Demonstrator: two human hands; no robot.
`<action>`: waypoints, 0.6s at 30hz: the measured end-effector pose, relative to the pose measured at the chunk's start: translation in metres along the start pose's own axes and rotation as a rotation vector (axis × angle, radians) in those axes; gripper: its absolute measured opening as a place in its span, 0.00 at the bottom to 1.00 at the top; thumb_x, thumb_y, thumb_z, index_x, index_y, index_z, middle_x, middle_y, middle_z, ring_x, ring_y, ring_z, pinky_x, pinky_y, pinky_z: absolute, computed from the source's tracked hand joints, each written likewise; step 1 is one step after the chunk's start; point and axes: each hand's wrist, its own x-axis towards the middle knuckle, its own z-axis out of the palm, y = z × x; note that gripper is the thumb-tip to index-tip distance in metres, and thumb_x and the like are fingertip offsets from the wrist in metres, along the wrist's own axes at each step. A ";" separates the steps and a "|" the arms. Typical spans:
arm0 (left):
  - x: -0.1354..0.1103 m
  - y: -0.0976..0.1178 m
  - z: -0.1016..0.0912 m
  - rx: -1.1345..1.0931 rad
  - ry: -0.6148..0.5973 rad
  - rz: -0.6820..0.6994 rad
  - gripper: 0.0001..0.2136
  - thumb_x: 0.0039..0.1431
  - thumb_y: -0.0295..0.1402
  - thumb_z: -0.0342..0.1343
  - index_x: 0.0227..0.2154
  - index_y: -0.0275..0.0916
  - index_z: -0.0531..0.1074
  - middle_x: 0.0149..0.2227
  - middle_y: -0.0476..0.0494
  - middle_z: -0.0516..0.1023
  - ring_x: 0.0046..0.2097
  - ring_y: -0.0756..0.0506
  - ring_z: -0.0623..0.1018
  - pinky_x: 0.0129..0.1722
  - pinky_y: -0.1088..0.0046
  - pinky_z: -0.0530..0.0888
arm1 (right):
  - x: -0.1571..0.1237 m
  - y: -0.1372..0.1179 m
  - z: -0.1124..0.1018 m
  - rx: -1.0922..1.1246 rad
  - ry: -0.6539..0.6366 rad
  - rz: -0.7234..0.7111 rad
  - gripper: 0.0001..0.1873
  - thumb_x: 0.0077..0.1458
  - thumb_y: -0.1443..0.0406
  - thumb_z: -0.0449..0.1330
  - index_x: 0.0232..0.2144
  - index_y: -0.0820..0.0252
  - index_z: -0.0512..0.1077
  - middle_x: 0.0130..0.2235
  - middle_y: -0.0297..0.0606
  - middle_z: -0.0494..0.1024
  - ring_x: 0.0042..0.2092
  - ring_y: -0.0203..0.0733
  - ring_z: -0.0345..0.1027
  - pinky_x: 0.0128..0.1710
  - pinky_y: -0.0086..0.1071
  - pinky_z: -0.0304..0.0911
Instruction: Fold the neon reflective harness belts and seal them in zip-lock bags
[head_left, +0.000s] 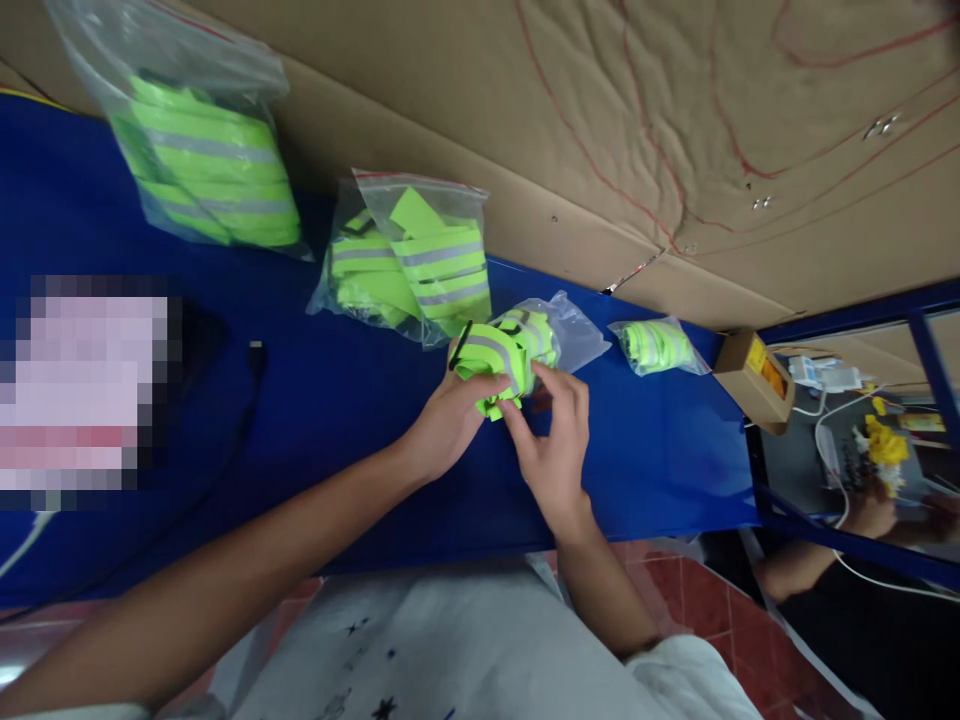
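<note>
Above the blue table, my left hand (450,425) is closed around a bundled fluorescent yellow-green reflective strap (484,350) with a grey stripe and a black edge piece. My right hand (555,440) is curled at the strap's right side, its thumb and index finger on the fabric. Just behind the hands lies a clear plastic bag (585,340) with more striped straps in it; the fingers partly hide its near end. Farther back, two overlapping zip bags (450,255) hold similar straps.
A larger bag of straps (217,165) stands back left, a small one (656,345) to the right. Beyond it is a cardboard box (750,380). A black cable (251,400) crosses the table's left. Brown board lines the back. Another person's arm (817,550) shows at right.
</note>
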 end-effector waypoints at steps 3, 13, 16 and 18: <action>0.002 -0.004 -0.006 0.090 -0.087 0.065 0.28 0.53 0.34 0.63 0.58 0.47 0.66 0.57 0.43 0.77 0.62 0.39 0.76 0.61 0.55 0.75 | 0.004 0.009 -0.003 0.032 0.011 0.047 0.24 0.67 0.58 0.63 0.63 0.51 0.66 0.54 0.46 0.74 0.48 0.44 0.73 0.46 0.41 0.76; -0.014 -0.014 -0.015 0.364 -0.293 0.204 0.27 0.64 0.44 0.63 0.65 0.54 0.66 0.73 0.43 0.53 0.73 0.35 0.61 0.72 0.53 0.66 | 0.012 -0.003 -0.032 -0.162 -0.210 -0.299 0.42 0.64 0.58 0.63 0.74 0.50 0.51 0.72 0.50 0.59 0.75 0.61 0.50 0.71 0.62 0.56; -0.019 -0.010 -0.013 0.531 -0.407 0.326 0.27 0.71 0.42 0.55 0.70 0.59 0.60 0.70 0.42 0.54 0.73 0.38 0.61 0.70 0.54 0.69 | 0.011 0.010 -0.031 -0.089 0.003 -0.174 0.39 0.64 0.57 0.65 0.71 0.50 0.54 0.67 0.51 0.67 0.70 0.58 0.61 0.67 0.59 0.63; -0.019 -0.006 -0.012 0.803 -0.444 0.469 0.30 0.72 0.38 0.54 0.73 0.58 0.55 0.68 0.39 0.57 0.71 0.38 0.63 0.69 0.53 0.70 | 0.010 0.021 -0.033 -0.030 0.098 -0.065 0.30 0.66 0.60 0.63 0.67 0.50 0.61 0.62 0.48 0.72 0.64 0.54 0.69 0.63 0.53 0.69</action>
